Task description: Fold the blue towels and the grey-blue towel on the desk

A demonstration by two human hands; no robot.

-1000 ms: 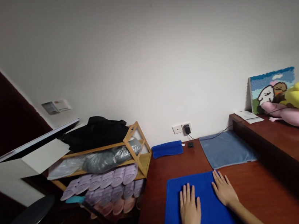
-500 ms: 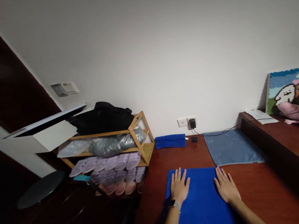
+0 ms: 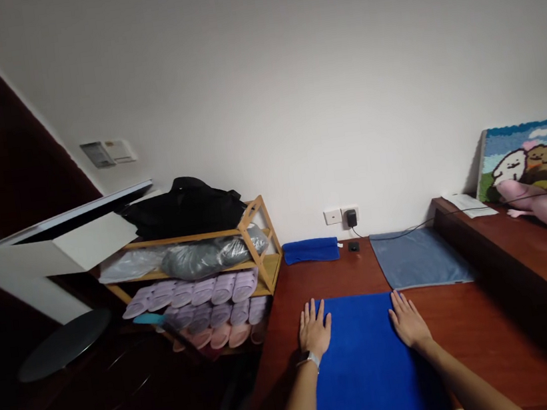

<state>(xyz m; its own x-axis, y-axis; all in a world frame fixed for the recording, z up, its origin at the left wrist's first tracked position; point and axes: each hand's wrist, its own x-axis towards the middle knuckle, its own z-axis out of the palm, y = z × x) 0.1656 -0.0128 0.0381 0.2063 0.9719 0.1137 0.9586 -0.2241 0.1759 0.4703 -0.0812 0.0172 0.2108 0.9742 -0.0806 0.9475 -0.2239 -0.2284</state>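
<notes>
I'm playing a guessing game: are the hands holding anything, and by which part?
Nothing is held: the left hand and right hand lie flat at the far corners of the spread blue cloth.

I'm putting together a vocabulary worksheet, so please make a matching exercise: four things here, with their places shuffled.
Things
1. Wide bright-blue cloth
2. Narrow blue cloth
3. Grey-blue cloth
4. Black bag

Places
A. Beside the raised brown ledge
B. On top of the wooden rack
C. Between the left hand and right hand
D. Near the wall, left of the black plug

Pairs: 1-C, 2-D, 3-A, 4-B
</notes>
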